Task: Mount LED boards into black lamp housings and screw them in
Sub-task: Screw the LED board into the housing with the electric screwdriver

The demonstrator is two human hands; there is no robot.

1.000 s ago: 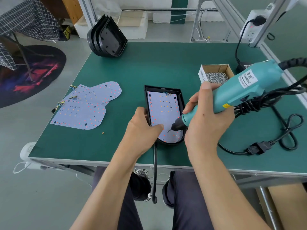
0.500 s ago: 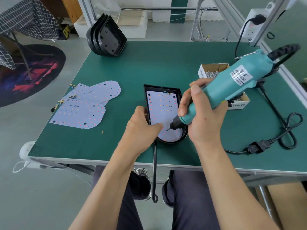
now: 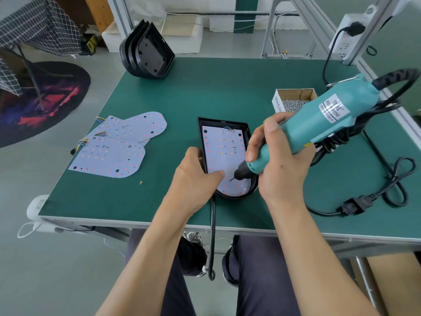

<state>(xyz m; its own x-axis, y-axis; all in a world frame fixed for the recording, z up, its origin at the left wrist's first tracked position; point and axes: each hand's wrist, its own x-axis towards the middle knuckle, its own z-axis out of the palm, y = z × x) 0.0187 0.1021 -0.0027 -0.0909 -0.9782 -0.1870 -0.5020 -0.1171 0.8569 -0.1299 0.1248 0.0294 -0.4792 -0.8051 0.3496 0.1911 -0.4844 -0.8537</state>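
Right hand [image 3: 279, 169] drives electric screwdriver [image 3: 319, 124] into housing's [image 3: 249, 195] LED board [image 3: 224, 151].

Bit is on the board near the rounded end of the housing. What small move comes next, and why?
Probably drive that screw home: the right hand holds the electric screwdriver with its bit tip at a hole in the LED board, while the left hand steadies the black housing.
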